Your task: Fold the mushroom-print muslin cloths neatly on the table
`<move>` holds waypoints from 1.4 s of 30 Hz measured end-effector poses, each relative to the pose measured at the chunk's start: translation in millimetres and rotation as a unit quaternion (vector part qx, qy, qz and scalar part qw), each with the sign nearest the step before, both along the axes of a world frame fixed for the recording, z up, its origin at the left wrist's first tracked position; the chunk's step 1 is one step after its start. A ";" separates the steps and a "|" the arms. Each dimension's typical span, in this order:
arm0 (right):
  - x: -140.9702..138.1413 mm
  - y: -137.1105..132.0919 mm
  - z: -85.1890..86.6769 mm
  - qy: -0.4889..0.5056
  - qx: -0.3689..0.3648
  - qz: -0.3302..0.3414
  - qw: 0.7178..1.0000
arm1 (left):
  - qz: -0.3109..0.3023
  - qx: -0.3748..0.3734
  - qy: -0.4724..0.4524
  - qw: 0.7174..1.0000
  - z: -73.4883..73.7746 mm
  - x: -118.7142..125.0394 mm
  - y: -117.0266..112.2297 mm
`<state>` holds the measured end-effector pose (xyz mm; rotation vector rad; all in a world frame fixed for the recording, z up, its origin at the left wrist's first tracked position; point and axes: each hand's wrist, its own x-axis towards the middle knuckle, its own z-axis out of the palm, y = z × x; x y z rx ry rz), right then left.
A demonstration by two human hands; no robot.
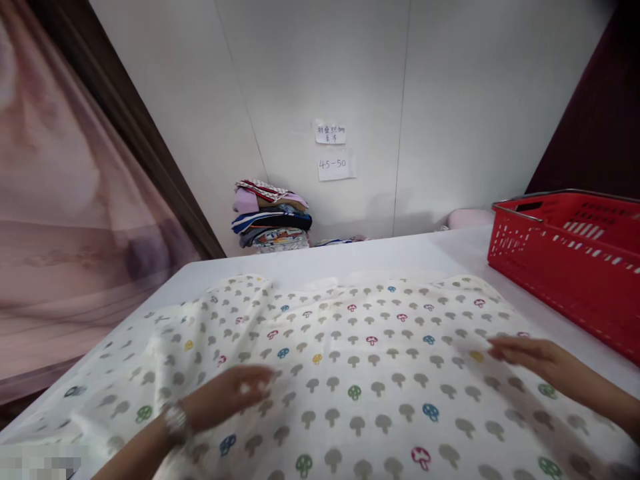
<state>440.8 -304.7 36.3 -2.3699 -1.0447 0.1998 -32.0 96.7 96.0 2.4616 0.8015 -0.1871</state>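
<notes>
A white cloth (345, 373) printed with grey, pink, blue, green and yellow mushrooms lies spread over the table, wrinkled along its left side. Over its left half is my left hand (237, 392), blurred by motion, with a bracelet or watch at the wrist. Its fingers point right and look apart, with nothing visible in them. My right hand (533, 353) hovers over or rests on the cloth's right side, palm down and fingers stretched out. Whether either hand touches the fabric I cannot tell.
A red plastic basket (565, 267) with a metal handle stands at the right of the white table (400, 257). Beyond the far edge, folded clothes (273, 217) are stacked against the wall below two paper notes (336, 165). A pink curtain (75, 220) hangs at left.
</notes>
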 end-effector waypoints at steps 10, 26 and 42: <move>92.1 192.9 6.8 -0.120 -0.117 0.020 0.986 | -0.006 0.212 -0.072 0.975 -34.7 222.7 78.4; 125.3 197.2 1.4 -0.117 -0.119 -0.007 0.986 | 0.131 0.177 -0.105 0.970 -35.7 257.2 112.0; 118.9 240.0 -3.3 -0.167 -0.164 -0.095 0.968 | 0.228 0.198 -0.009 0.953 -61.0 293.5 112.3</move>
